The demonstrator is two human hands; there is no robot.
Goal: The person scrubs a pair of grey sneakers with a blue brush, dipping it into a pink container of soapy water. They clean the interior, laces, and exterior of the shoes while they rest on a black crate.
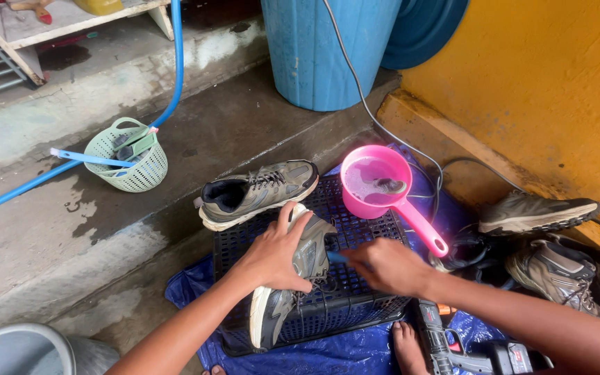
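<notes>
My left hand (274,251) grips a grey sneaker (293,285) that lies on its side on a dark plastic crate (355,295). My right hand (383,265) is closed on a small blue-handled tool (335,257), pressed against the shoe's opening. A second grey sneaker (258,192) stands upright at the crate's far edge. A pink water scoop (381,186) with soapy water sits on the crate's far right corner.
A blue tarp (328,357) lies under the crate. More sneakers (543,239) sit at the right by the yellow wall, a power drill (453,351) near my foot. A green basket (128,154), blue hose (175,62), blue barrel (328,48) and metal basin (22,351) stand around.
</notes>
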